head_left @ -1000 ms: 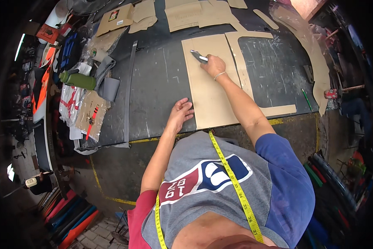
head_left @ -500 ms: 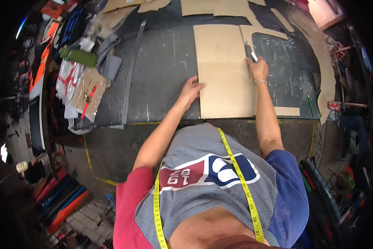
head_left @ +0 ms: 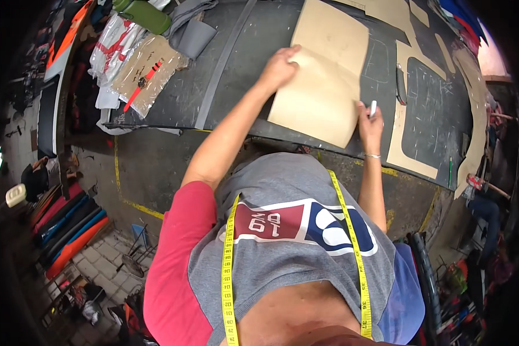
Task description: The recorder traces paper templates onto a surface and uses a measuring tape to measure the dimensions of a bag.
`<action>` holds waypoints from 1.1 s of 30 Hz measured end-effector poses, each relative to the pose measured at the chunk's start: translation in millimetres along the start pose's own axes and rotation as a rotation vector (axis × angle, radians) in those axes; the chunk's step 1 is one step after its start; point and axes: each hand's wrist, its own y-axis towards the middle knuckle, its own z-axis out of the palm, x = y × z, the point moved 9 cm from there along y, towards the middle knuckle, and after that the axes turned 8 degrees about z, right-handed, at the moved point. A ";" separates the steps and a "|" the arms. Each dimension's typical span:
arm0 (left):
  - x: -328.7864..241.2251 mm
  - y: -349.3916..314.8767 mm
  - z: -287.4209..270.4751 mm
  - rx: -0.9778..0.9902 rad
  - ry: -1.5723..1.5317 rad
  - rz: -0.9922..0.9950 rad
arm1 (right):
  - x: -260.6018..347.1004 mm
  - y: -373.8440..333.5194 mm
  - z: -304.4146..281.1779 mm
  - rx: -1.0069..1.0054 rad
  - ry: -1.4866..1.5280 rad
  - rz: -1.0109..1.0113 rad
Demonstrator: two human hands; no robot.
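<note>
Brown sheet (head_left: 323,81) is swung askew and pulled off the frame-shaped brown piece (head_left: 412,164) since the half-second-earlier frame; left hand (head_left: 279,69) is further up its left edge, and the dark-handled tool (head_left: 401,86) is now out of the right hand (head_left: 371,126), lying on that piece beyond and to the right of the right fingers. Sheet sits between the two sets of fingers on the dark table (head_left: 259,43), creased across, near corner close to the table edge below the right fingertips. Left fingers are bunched together, pinching the left edge, seemingly; undersides hidden. Right fingers curl round a white marker (head_left: 373,108), which sticks up out of them; fingertips meet the sheet's right edge, can't tell if they pinch it. Step in hand reads as two-handed shifting or turning of the sheet, tool laid aside. Next move probably calls for steady, even hold at both edges, keeping the marker clear of the surface, and watching that the sheet doesn't buckle at the crease between the fingers.
</note>
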 end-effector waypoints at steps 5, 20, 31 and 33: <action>65.0 -0.9 -86.2 -0.064 -0.187 -0.077 | 41.2 -55.3 94.6 0.112 -0.040 0.120; 154.2 22.5 -205.5 0.055 -0.198 -0.031 | 89.2 -92.7 259.3 0.241 -0.278 0.071; 151.6 6.3 -252.7 -0.021 0.318 0.199 | 100.2 -95.0 270.3 0.182 -0.510 0.106; 147.7 -1.4 -256.9 0.004 0.351 0.196 | 106.8 -98.5 273.8 0.167 -0.537 0.102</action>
